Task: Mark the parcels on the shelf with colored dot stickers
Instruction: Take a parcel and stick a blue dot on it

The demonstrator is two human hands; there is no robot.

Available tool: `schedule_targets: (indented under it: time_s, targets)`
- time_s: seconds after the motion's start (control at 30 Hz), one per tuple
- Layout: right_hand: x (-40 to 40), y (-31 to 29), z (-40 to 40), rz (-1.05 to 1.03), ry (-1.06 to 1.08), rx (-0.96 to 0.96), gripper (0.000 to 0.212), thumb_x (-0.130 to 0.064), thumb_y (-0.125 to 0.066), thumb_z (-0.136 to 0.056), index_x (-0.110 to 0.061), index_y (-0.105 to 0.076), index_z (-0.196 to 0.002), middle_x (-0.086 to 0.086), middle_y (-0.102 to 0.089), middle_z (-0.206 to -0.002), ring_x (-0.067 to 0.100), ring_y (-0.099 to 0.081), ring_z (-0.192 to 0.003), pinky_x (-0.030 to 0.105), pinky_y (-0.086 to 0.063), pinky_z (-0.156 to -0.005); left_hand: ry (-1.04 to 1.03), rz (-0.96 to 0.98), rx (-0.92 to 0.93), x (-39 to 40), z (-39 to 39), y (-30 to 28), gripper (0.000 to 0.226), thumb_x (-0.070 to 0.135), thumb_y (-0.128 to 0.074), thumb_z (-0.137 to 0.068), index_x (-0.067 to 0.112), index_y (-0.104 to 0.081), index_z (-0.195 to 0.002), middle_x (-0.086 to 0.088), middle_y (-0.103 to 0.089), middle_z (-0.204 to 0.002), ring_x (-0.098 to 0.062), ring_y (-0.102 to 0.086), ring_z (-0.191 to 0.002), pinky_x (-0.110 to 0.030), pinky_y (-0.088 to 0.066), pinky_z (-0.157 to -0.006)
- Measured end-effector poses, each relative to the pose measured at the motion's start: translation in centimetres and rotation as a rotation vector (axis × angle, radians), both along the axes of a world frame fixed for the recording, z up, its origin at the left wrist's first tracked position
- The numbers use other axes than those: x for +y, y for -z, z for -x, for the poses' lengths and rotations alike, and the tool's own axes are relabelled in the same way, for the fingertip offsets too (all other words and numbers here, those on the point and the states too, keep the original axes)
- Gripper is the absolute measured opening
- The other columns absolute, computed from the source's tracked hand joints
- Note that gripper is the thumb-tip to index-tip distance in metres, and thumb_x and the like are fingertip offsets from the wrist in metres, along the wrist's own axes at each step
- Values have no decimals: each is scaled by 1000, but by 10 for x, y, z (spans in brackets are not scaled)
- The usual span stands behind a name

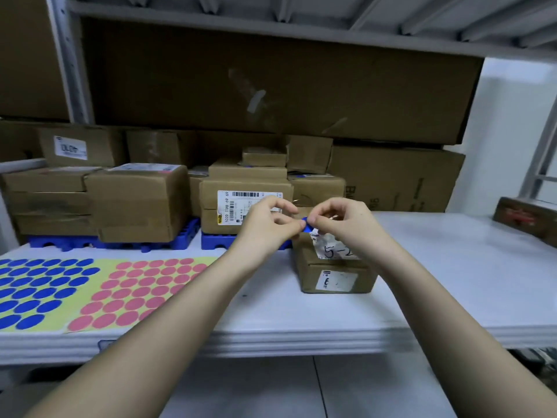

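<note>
Blue dot sticker (305, 224) sits pinched between our two hands, above the small parcel (334, 267) on the white shelf (452, 282). Left hand (265, 224) grips it with curled thumb and fingers; right hand (340, 221) pinches its other edge, fingers curled too. Parcel sits directly below our fingertips, with a handwritten label on top and a small white label on its front. Left of our fingers, flat on the shelf: blue sticker sheet (42, 292) and red sticker sheet (138, 292), side by side. Behind our fingers, a labelled box (241, 206) with a barcode rests on a blue pallet (217, 241). More brown boxes (135, 200) are stacked further left and behind.
</note>
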State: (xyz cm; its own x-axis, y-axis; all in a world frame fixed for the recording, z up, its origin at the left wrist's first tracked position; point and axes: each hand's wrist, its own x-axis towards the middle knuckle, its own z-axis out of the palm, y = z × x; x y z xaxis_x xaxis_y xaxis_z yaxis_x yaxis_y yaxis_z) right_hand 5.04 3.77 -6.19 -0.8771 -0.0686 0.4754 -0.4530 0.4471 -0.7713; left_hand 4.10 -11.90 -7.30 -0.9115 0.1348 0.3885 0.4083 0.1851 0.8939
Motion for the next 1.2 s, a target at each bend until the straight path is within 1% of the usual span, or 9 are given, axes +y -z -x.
schedule_targets:
  time_s: [0.13,0.23,0.33,0.43,0.6,0.67,0.73,0.87,1.2]
  targets:
    - [31,2,-4,-46,67,-40,13,-11,-69,-85,-16,-71,-74,-13,-65,-67,-7,-53,-57,7,-41,-57,31,68,22,29,2,3,15,4,-69,-83,16,-63,-77,-3,-64,-66,-10,-62,-62,-23,-50,-65]
    - [49,5,-8,-5,77,-82,11,-9,-68,-86,-13,-70,-76,-6,-63,-66,2,-49,-57,8,-37,-51,54,88,39,44,4,7,16,3,-70,-82,17,-64,-76,-2,-66,-65,-14,-64,-62,-36,-56,-72]
    - [64,10,-13,11,80,-116,13,-8,-66,-88,-13,-69,-76,-4,-62,-66,-2,-50,-55,5,-36,-50,40,149,71,55,6,11,20,7,-71,-80,24,-65,-72,7,-66,-63,-11,-62,-63,-44,-56,-75]
    - [75,16,-15,28,106,-173,11,-9,-66,-88,-14,-68,-78,-2,-65,-74,-6,-50,-52,4,-36,-49,-17,261,141,61,6,13,15,16,-71,-80,28,-65,-73,14,-66,-66,-8,-64,-67,-43,-57,-75]
    - [84,21,-17,5,151,-262,9,-17,-68,-87,-19,-68,-78,-5,-64,-75,7,-48,-64,13,-38,-53,-79,411,246,65,-1,18,13,21,-67,-83,32,-64,-77,18,-65,-75,-1,-61,-76,-36,-54,-77]
    - [85,22,-17,-15,157,-296,9,-20,-69,-87,-20,-68,-78,-6,-64,-74,8,-48,-64,19,-36,-57,-131,498,303,67,-5,21,9,24,-65,-85,32,-65,-80,22,-60,-72,1,-56,-75,-32,-47,-80]
    - [86,22,-17,-13,153,-322,9,-22,-69,-87,-20,-68,-78,-8,-64,-72,8,-48,-65,21,-37,-60,-180,557,354,69,-6,25,6,27,-64,-86,32,-66,-82,21,-61,-77,-1,-55,-83,-30,-38,-83]
    - [86,23,-17,13,140,-376,13,-27,-67,-88,-17,-68,-81,-8,-63,-72,9,-48,-67,22,-37,-62,-209,570,366,69,-4,32,6,28,-62,-86,30,-66,-82,15,-64,-88,-4,-54,-93,-32,-33,-85]
    - [85,25,-18,-9,156,-404,13,-23,-64,-89,-13,-64,-80,-5,-56,-71,10,-45,-65,22,-35,-60,-212,598,399,69,-3,39,7,29,-60,-87,31,-65,-82,15,-60,-88,-6,-51,-95,-30,-27,-80]
